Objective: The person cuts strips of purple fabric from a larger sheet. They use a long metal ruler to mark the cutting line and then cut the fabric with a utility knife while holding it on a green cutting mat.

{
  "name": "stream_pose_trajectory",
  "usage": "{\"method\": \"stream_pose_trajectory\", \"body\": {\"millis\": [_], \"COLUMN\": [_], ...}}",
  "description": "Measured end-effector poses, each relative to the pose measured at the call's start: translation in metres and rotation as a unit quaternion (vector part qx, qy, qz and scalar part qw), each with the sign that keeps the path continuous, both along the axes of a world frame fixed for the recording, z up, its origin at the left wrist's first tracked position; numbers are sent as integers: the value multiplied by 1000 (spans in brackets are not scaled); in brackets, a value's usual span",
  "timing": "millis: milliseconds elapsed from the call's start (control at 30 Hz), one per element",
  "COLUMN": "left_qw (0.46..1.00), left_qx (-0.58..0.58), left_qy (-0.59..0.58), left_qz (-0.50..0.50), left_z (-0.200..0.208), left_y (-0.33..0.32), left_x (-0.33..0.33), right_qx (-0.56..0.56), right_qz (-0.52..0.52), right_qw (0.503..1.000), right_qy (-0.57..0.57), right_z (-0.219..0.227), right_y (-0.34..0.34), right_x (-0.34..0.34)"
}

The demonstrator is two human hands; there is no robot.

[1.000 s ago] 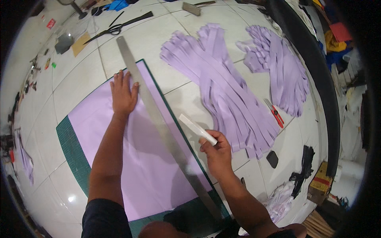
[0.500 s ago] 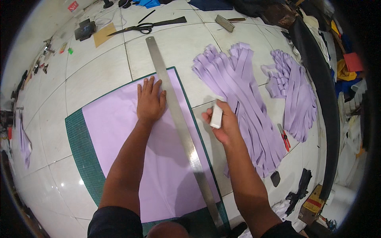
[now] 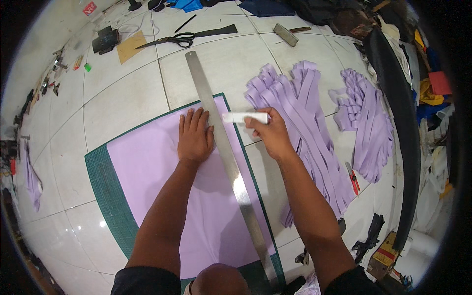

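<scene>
A sheet of lilac fabric (image 3: 162, 167) lies on a green cutting mat (image 3: 110, 201) on the floor. Across the fabric's right side runs a long steel ruler (image 3: 231, 167), its far end past the mat. My left hand (image 3: 195, 137) lies flat on the fabric, fingers stretched out, thumb and fingertips by the ruler's left edge. Between the fingers and thumb of my right hand (image 3: 272, 130) is a white oblong bar (image 3: 238, 117). The bar points left over the mat's right border, its tip near the ruler; whether it touches the fabric cannot be told.
Two heaps of lilac strips (image 3: 314, 142) (image 3: 368, 128) lie at the right. Beside them is a red-handled cutter (image 3: 352, 178). Beyond the mat are black scissors (image 3: 172, 40), a metal block with a handle (image 3: 285, 35) and brown card (image 3: 132, 46). A black roll (image 3: 405, 132) borders the right.
My right hand has moved up and slightly left, turning the white bar from near upright to level and leftward. My left hand stays flat by the ruler. The whole view has shifted slightly.
</scene>
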State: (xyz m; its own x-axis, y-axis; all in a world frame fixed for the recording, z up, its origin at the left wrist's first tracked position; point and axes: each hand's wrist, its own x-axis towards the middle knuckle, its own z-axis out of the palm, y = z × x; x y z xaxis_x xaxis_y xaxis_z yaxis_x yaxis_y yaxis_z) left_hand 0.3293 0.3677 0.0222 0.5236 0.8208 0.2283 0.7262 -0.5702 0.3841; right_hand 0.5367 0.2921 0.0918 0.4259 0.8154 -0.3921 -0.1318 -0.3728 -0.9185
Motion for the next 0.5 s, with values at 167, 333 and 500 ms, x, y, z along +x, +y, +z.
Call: {"method": "stream_pose_trajectory", "body": {"millis": [167,333,500], "left_qw": [1000,1000,999], "left_qx": [-1,-3,-9], "left_qy": [16,21,38], "left_qz": [-6,-8,-4], "left_z": [1,0,2], "left_y": [2,1,3], "left_x": [-2,0,-1], "right_qx": [73,75,65], "right_qz": [-79,-146,-168], "right_qw": [989,986,983], "right_qy": [98,19,-40], "right_z": [-28,-56,-63], "right_y": [45,67,74], "right_x": [-8,-13,-19]}}
